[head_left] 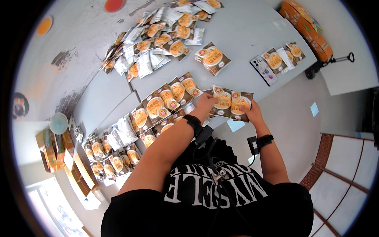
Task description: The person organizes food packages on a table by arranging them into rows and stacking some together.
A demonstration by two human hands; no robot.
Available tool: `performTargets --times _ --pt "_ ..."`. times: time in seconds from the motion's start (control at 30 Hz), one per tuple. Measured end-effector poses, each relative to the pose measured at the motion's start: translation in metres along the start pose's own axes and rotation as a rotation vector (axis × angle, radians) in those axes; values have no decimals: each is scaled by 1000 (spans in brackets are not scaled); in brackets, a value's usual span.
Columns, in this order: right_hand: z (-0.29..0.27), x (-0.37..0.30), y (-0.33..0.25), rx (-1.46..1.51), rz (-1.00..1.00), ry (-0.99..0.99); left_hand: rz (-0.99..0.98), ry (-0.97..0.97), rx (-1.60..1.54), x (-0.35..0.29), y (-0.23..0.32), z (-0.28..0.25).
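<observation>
In front of my body, over the table's near edge, I hold brown-and-yellow sachets (223, 103) with a bowl picture, lying side by side and overlapping. My right hand (254, 113) grips their right end, thumb on top. The fingers of my left hand (205, 105) close on their left end. Just left of that hand, rows of similar sachets (154, 106) run along the table edge, partly hidden by my left forearm. Beyond my hands sits a small stack of sachets (213, 58).
A large loose heap of sachets (164, 39) covers the far left of the grey table (237, 31). At right lie a phone (263, 71) and several sachets (275, 61). Orange cartons (308, 31) stand on a wheeled cart past the right edge; open cardboard boxes (77, 173) are at left.
</observation>
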State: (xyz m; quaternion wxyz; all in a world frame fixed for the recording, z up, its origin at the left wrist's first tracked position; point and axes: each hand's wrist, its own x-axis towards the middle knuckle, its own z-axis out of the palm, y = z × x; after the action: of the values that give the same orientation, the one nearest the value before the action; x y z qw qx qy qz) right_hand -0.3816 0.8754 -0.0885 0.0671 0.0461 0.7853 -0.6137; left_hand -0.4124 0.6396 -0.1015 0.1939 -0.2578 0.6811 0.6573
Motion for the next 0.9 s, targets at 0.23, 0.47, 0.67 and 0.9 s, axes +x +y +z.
performTargets --times 0.23,0.47,0.67,0.9 --pt "1 -10 -12 219 97 -148 279 -159 77 -5 -2 0" --pt "17 -38 -57 446 219 -139 124 -164 -253 -52 8 -38" --pt "83 -51 -126 580 152 -444 42 -297 -814 -129 19 -132" --pt "249 -92 -172 626 271 -719 204 -349 -1048 -216 -31 -291"
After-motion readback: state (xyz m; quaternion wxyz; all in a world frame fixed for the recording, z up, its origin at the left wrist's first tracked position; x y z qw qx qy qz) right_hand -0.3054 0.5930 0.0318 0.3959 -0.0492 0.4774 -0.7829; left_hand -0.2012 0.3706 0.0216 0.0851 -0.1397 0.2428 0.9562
